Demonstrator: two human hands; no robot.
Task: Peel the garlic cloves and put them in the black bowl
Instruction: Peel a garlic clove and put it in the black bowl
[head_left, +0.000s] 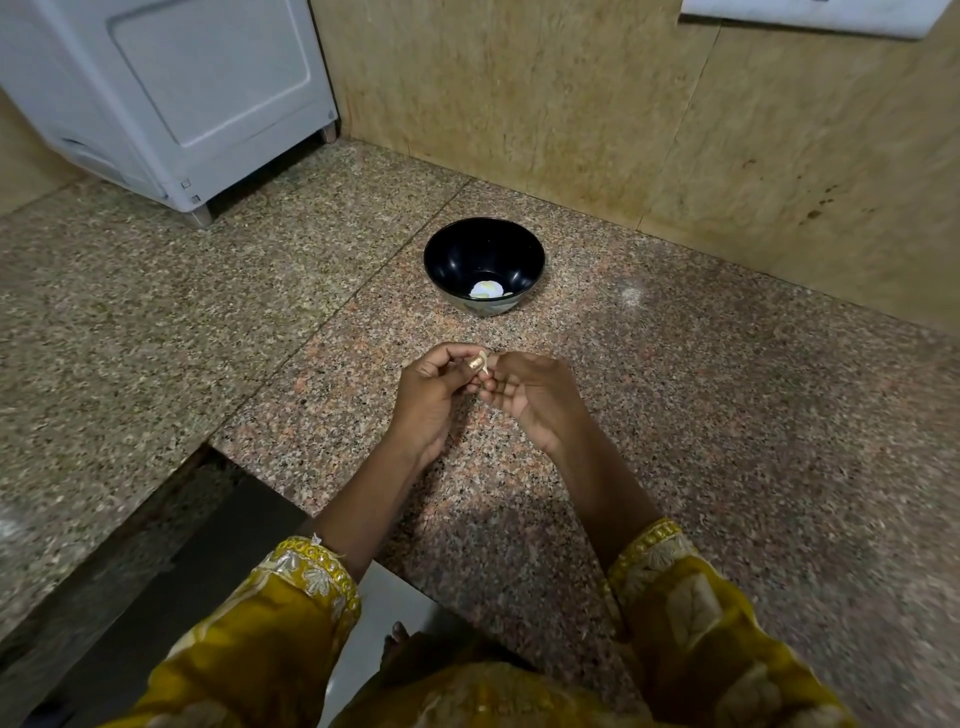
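Note:
A black bowl (483, 248) stands on the granite counter, a short way beyond my hands. A pale garlic piece (487, 289) lies at its bottom. My left hand (434, 397) and my right hand (535, 400) meet above the counter. Between their fingertips they pinch one small garlic clove (482, 361) with pale skin lifting off it. Most of the clove is hidden by my fingers.
The speckled granite counter (727, 415) runs to a beige tiled wall (597, 104) behind the bowl. A white appliance (182, 93) on short feet stands at the back left. The counter's edge drops off at the lower left, beside my yellow sleeves.

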